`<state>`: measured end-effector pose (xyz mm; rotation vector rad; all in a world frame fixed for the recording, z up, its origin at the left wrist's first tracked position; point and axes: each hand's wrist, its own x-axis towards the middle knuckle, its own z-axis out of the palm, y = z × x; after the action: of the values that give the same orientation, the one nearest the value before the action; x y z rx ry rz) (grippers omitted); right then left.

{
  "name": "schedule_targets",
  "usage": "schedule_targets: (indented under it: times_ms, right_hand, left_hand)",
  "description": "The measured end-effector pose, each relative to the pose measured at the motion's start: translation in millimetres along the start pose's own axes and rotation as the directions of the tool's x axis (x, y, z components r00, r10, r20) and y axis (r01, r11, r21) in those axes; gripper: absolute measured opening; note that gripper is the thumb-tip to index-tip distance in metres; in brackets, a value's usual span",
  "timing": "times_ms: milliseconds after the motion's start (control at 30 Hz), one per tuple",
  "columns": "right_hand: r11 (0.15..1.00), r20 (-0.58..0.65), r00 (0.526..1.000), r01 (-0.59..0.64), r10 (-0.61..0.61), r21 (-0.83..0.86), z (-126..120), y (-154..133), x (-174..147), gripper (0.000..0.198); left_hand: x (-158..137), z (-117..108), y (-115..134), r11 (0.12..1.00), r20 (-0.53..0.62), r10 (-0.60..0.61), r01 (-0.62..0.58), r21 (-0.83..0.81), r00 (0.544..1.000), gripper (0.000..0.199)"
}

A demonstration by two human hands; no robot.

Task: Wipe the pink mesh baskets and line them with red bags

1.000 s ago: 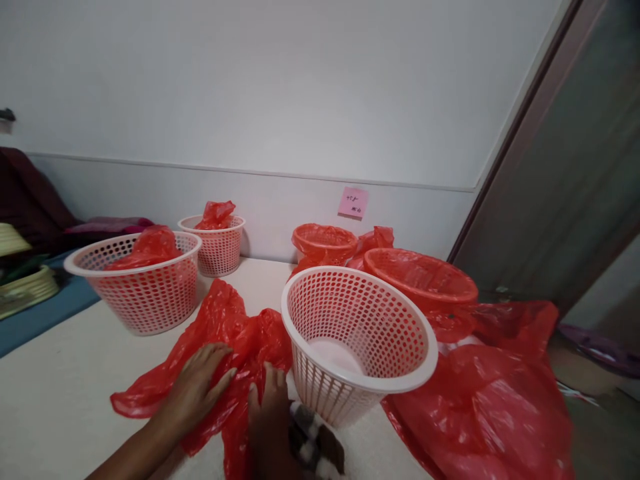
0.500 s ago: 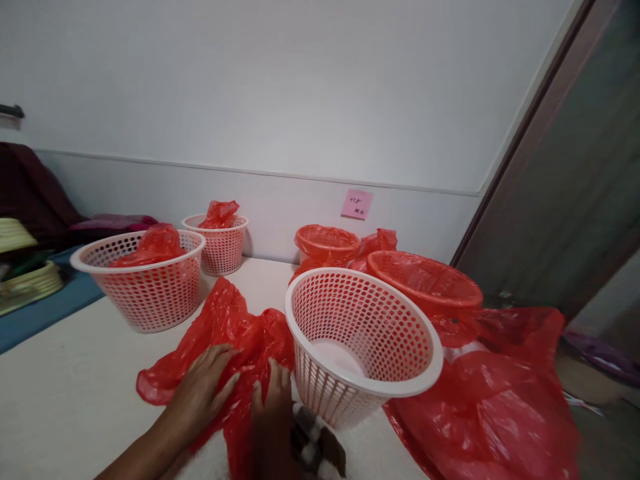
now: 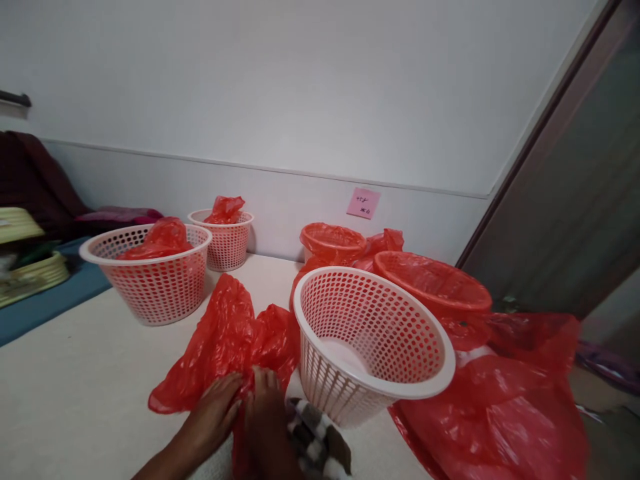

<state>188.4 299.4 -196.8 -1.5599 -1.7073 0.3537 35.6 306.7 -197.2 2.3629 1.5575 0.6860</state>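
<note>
A crumpled red plastic bag (image 3: 227, 340) lies on the white table in front of me. My left hand (image 3: 215, 410) has its fingers bunched on the bag's near part, gripping the thin film. Close beside it, my right hand (image 3: 265, 400) also clasps the bag, with its fingertips pressed into the gathered film. A strip of the bag hangs down between and below the two hands. Just right of my right hand stands a white perforated plastic basket (image 3: 327, 383), tilted in view, with nothing in it. A checked sleeve (image 3: 320, 440) shows beside the right wrist.
Two perforated baskets (image 3: 150, 293) with red bags inside stand at the back left. Baskets lined with red bags (image 3: 435, 287) stand at the back right, and a loose red bag (image 3: 500, 413) spreads at the right edge. A pink note (image 3: 363, 203) is on the wall.
My hands have drawn closer together on the red bag, bunching its near part. The left hand has moved right and toward me. The view has shifted slightly left.
</note>
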Motion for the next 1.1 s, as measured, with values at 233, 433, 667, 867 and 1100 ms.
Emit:
schedule_targets:
  times_ms: [233,433,667,867,1100]
  right_hand:
    - [0.993,0.153,0.984,-0.084,0.096,-0.085,2.0,-2.8,4.2,0.061]
    - [0.989,0.169,0.98,-0.081,0.101,-0.122,2.4,-7.3,4.2,0.059]
    - [0.992,0.101,0.992,-0.06,0.071,-0.111,-2.3,-10.1,1.6,0.056]
    - [0.993,0.033,0.998,-0.047,0.051,-0.107,-13.1,-19.6,-0.6,0.06]
    - [0.998,-0.1,0.995,-0.034,0.03,-0.044,-32.9,-30.6,-6.3,0.054]
  left_hand:
    - [0.0,-79.4,15.7,0.996,-0.229,0.035,-0.053,-0.073,0.973,0.037]
    - [-12.3,-124.1,20.3,0.973,-0.297,-0.097,0.027,-0.23,0.95,0.03]
    - [-24.5,-129.3,42.3,0.922,-0.21,-0.191,0.102,-0.373,0.959,0.034]
    - [16.6,-144.4,89.4,0.889,-0.192,-0.177,0.074,-0.452,0.965,0.034]
    - [124.4,-140.0,132.5,0.855,-0.188,-0.086,-0.024,-0.519,0.978,0.035]
